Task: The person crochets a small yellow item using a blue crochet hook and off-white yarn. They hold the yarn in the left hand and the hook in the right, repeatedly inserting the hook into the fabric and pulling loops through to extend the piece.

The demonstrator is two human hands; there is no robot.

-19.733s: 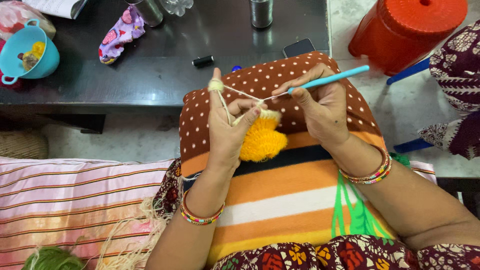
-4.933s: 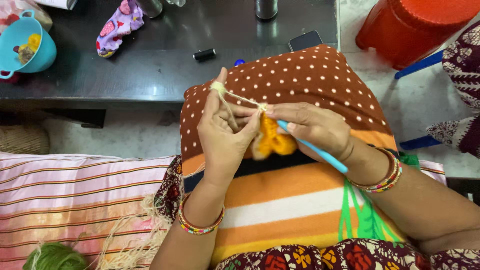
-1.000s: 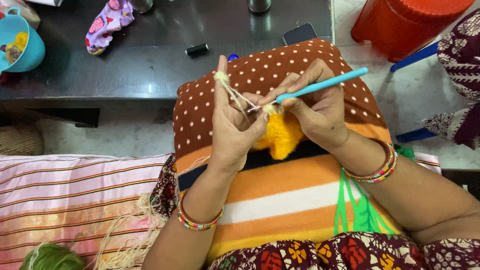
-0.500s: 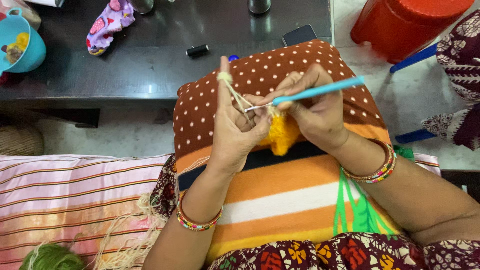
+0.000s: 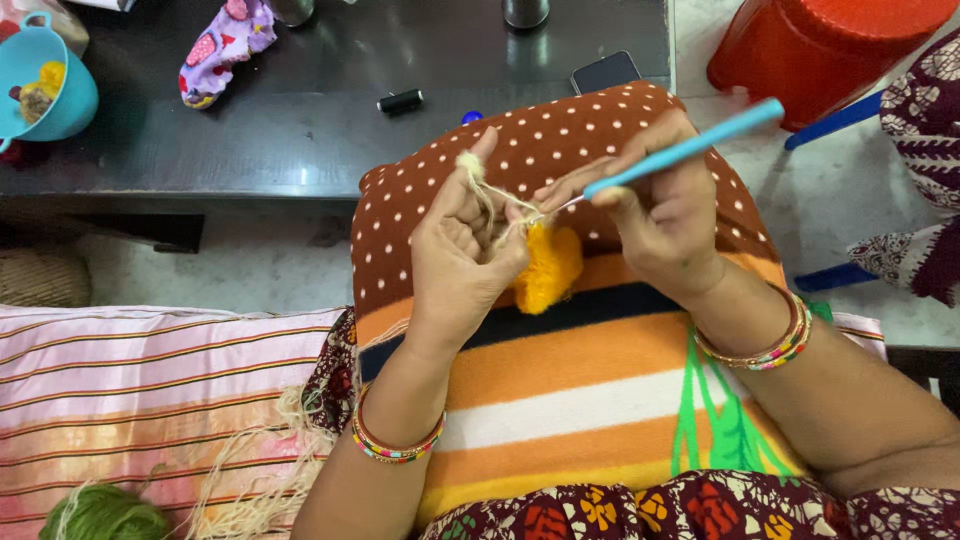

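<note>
My left hand point(image 5: 458, 258) pinches a small yellow-orange crocheted piece point(image 5: 545, 265) between thumb and fingers, with cream yarn point(image 5: 478, 178) wound over the raised forefinger. My right hand point(image 5: 660, 215) grips a light blue crochet hook point(image 5: 682, 150), its metal tip at the top edge of the piece where the cream yarn meets it. Both hands work above a striped and dotted blanket point(image 5: 560, 380) draped over my lap.
A dark table point(image 5: 300, 110) ahead carries a teal bowl point(image 5: 45, 90), a purple sock-like piece point(image 5: 225, 50), a black spool point(image 5: 400, 101), a phone point(image 5: 605, 72) and metal cups. A red plastic stool point(image 5: 820, 50) stands right. Green yarn ball point(image 5: 105, 515) lies on pink striped cloth.
My right hand has pulled the hook up and to the right, drawing yarn out. The left forefinger has tilted rightward, and the yellow piece hangs lower and more exposed.
</note>
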